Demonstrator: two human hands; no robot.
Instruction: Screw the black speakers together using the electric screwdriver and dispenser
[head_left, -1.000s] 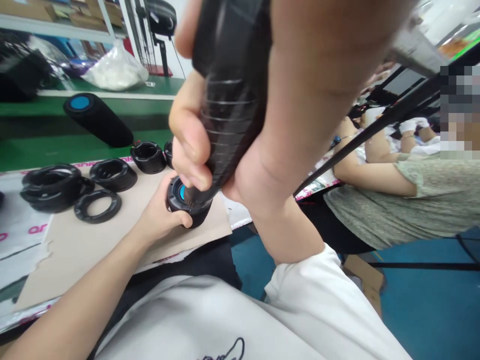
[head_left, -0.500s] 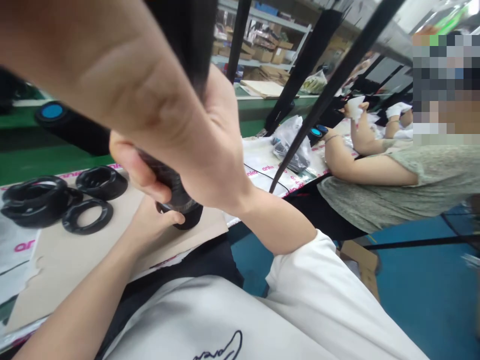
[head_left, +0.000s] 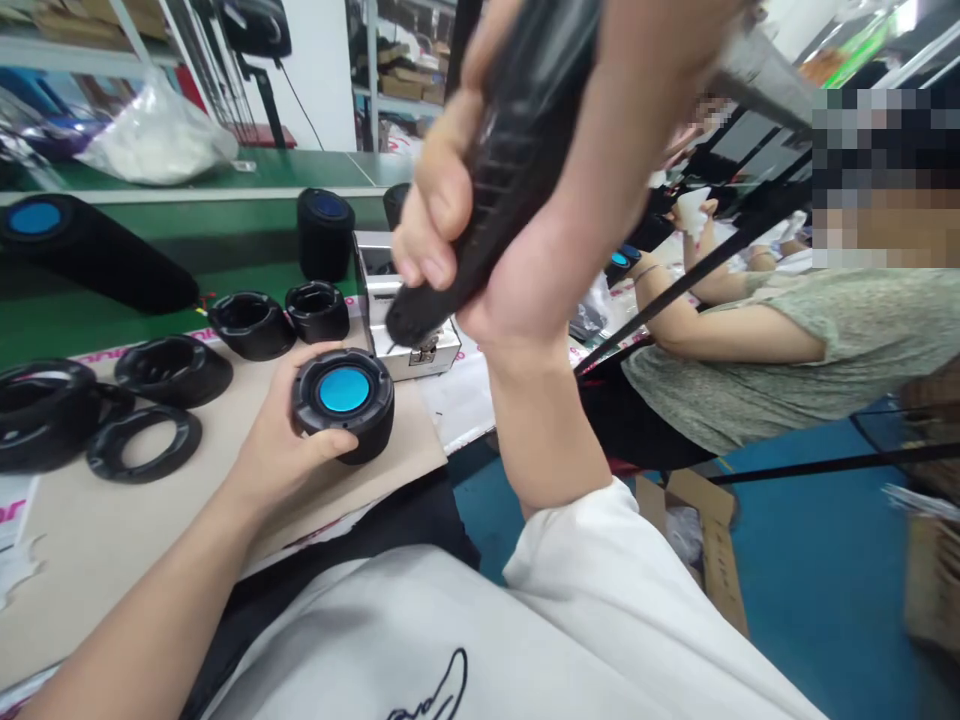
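My left hand (head_left: 289, 440) is wrapped round the side of a black cylinder (head_left: 377, 425) with a blue disc on top, which stands upright on the beige cardboard (head_left: 217, 490). Raised close to the camera, my right hand (head_left: 517, 230) grips a black tool (head_left: 499, 190) with a ribbed handle, its lower end above and to the right of the cylinder. The tool's upper part runs out of the frame. Black rings (head_left: 172, 370) and a flatter black ring (head_left: 144, 443) lie left of my left hand.
Behind the cardboard are a lying black cylinder (head_left: 105, 255), a standing one (head_left: 326, 235) and a silver box (head_left: 442, 358). A dark slanted pole (head_left: 697, 265) crosses on the right, before a person in a grey-green top (head_left: 810, 350). An open carton (head_left: 705, 530) sits on the floor.
My right hand has lifted the tool up and to the right, off the cylinder, whose blue top now shows. My left hand stays round the cylinder. The view has shifted.
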